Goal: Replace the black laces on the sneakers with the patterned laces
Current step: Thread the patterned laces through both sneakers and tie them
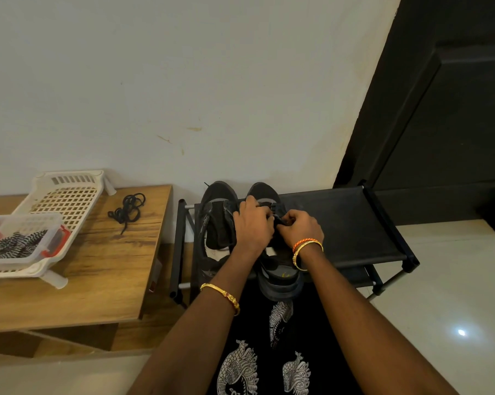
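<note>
Sneakers: two dark sneakers side by side on the top shelf of a black rack, toes toward the wall; the left sneaker has its tongue showing with no lace visible in it, the right sneaker lies under both hands.
Black lace on right sneaker: a short dark stretch shows between the two hands over the eyelet area; how far it is threaded cannot be told.
Left hand: left hand lies over the right sneaker's upper, fingers curled down at the lace; the grip looks closed on the lace, though the fingertips are hidden.
Right hand: right hand sits just beside the left hand, fingers curled inward and pinching the same lace.
Wrists: a gold bangle on the left wrist; a gold bangle and an orange thread band on the right wrist.
Rack: black fabric shelf on a metal frame, standing against the white wall beside a dark door.
Loose black lace: a coiled black lace lies on the wooden surface to the left of the rack.
Patterned laces: black-and-white laces lie in a clear box with red clips.
Basket: the box rests in a white plastic basket on the same surface.
</note>
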